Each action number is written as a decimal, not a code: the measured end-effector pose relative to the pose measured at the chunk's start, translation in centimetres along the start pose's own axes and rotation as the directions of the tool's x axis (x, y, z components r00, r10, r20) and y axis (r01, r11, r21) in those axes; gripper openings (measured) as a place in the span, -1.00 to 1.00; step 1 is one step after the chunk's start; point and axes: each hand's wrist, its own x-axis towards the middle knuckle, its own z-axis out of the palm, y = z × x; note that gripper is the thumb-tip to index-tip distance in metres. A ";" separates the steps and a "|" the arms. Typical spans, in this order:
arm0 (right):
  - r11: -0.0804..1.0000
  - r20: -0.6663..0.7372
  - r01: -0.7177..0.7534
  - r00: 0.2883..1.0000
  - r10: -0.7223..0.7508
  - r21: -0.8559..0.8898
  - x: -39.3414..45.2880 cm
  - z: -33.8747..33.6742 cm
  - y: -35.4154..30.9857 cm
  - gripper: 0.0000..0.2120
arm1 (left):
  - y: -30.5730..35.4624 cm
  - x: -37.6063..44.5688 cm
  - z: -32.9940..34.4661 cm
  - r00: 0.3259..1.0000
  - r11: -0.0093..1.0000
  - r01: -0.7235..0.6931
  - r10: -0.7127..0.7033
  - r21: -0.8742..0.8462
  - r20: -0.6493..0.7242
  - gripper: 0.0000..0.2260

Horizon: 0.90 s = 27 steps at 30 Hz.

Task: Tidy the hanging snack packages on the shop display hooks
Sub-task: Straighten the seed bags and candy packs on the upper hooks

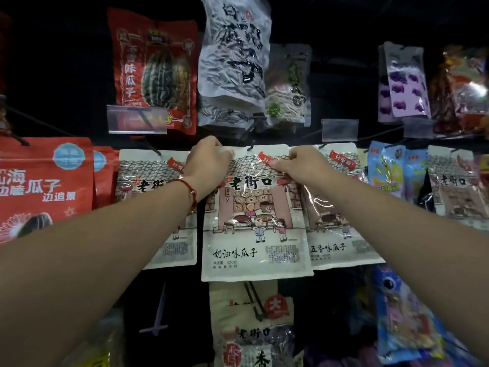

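Both hands are up on the same white seed bag (254,207), the one dead centre with the cartoon street-stall drawing on it. The left hand (209,162) grips the bag's top corner at about 11 o'clock, fingers curled over the edge, and there's a red string bracelet (191,193) on that wrist. The right hand (299,165) pinches the top at about 1 o'clock, right by the little red tag. The bag's top edge sits at a black hook (251,149) at 12 o'clock; can't tell if the hole is actually on the hook or not.

Same-looking bags sit on either side: the left white bag (150,186) at 9 o'clock, partly behind the left forearm, and the right white bag (338,223) at 3 o'clock, tucked behind the centre one. Further out at 9 there's a big red bag (45,181). Up top, a red melon-seed bag (153,67) at 11 o'clock and a grey-white bag (235,54) at 12, with a clear price holder (136,120) under the red one. Purple packets (404,80) hang at 2 o'clock, and a blue packet (389,168) sits at 3. Another cream bag (251,324) hangs at 6 o'clock.
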 end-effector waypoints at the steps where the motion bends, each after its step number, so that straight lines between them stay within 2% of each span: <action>1: 0.999 0.007 0.032 0.999 -0.032 -0.035 -0.3 -0.4 0.3 -0.64 | -0.1 0.0 0.1 1.000 1.000 -0.011 0.012 0.013 -0.009 -0.83; 4: 0.973 -0.014 0.119 0.992 -0.124 -0.199 -1.4 -1.2 1.5 -0.56 | -0.6 -0.3 0.2 0.997 0.997 -0.057 0.059 0.059 -0.040 -0.84; 6: 0.955 -0.021 0.159 0.985 -0.170 -0.250 -2.4 -1.6 2.3 -0.58 | -0.9 -0.5 0.1 0.994 0.992 -0.093 0.098 0.082 -0.056 -0.82; 8: 0.934 -0.010 0.190 0.979 -0.202 -0.303 -3.3 -2.0 3.1 -0.59 | -0.9 -1.0 -0.1 0.990 0.986 -0.132 0.137 0.105 -0.045 -0.72; 10: 0.914 0.028 0.214 0.976 -0.218 -0.343 -4.1 -2.5 3.7 -0.57 | -0.6 -1.8 -0.2 0.976 0.953 -0.213 0.218 0.215 0.001 -0.60; 14: 0.852 0.107 0.260 0.965 -0.238 -0.454 -5.4 -3.5 4.8 -0.49 | 0.5 -4.7 -0.3 0.911 0.732 -0.397 0.388 0.554 0.139 -0.41; 17: 0.855 -0.004 0.166 0.981 -0.193 -0.491 -5.5 -4.6 6.8 -0.45 | 1.4 -7.0 0.3 0.845 0.597 -0.533 0.415 0.599 0.339 -0.38; 18: 0.874 -0.086 0.110 0.982 -0.171 -0.474 -5.4 -5.1 7.6 -0.43 | 1.9 -7.7 0.7 0.817 0.567 -0.576 0.417 0.588 0.398 -0.39; 20: 0.957 -0.209 -0.038 0.978 -0.024 -0.287 -5.1 -5.9 9.1 -0.41 | 3.0 -9.1 1.6 0.766 0.524 -0.642 0.422 0.559 0.484 -0.40; 21: 0.979 -0.198 -0.120 0.976 0.087 -0.162 -5.2 -6.0 9.7 -0.40 | 3.4 -9.7 2.2 0.745 0.505 -0.667 0.423 0.548 0.516 -0.40; 23: 0.963 -0.056 -0.268 0.961 0.270 0.036 -5.5 -5.8 11.1 -0.32 | 3.7 -10.6 3.4 0.713 0.454 -0.701 0.416 0.551 0.564 -0.40; 25: 0.929 0.010 -0.334 0.942 0.336 0.159 -5.6 -5.3 12.5 -0.27 | 3.1 -11.0 4.4 0.705 0.425 -0.709 0.391 0.563 0.592 -0.38; 27: 0.912 -0.025 -0.329 0.938 0.345 0.244 -5.4 -5.0 13.5 -0.30 | 2.2 -11.0 4.8 0.713 0.439 -0.698 0.352 0.566 0.606 -0.36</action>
